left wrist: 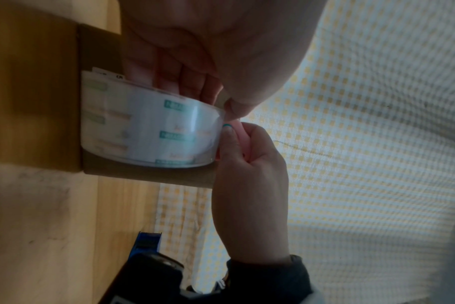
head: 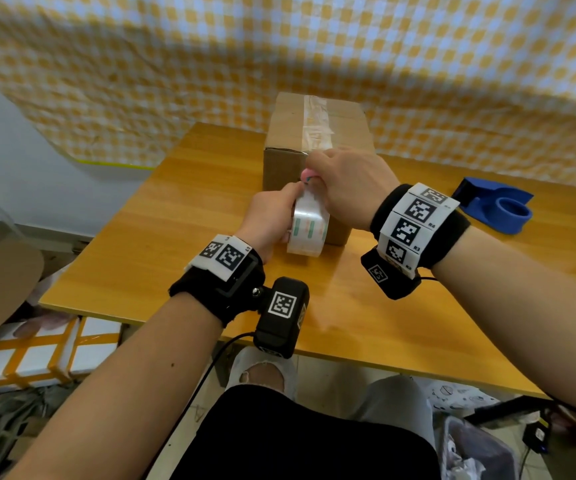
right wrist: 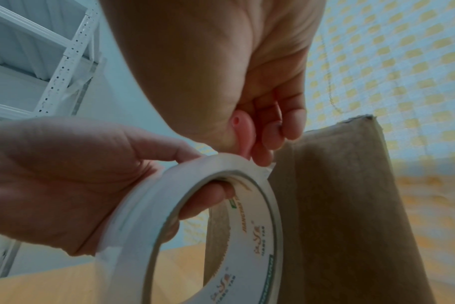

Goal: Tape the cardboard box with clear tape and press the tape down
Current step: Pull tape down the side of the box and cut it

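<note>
A tall cardboard box point(head: 286, 133) stands on the wooden table point(head: 141, 254), with a wrinkled strip of clear tape point(head: 316, 123) running along its top to the near edge. My left hand point(head: 272, 213) grips a clear tape roll point(head: 309, 230) in front of the box's near face, thumb on the outside and fingers through the core point(right wrist: 203, 197). My right hand point(head: 335, 181) holds a small pink cutter point(head: 306, 174) at the top of the roll, beside the box's near top edge. The cutter point(right wrist: 243, 131) touches the tape where it leaves the roll point(left wrist: 148, 127).
A blue tape dispenser point(head: 497, 209) lies on the table to the right. A yellow checked cloth point(head: 452, 64) hangs behind the table. White boxes with orange tape point(head: 37, 351) sit on the floor at the left, and white shelving point(right wrist: 52, 61) stands beyond.
</note>
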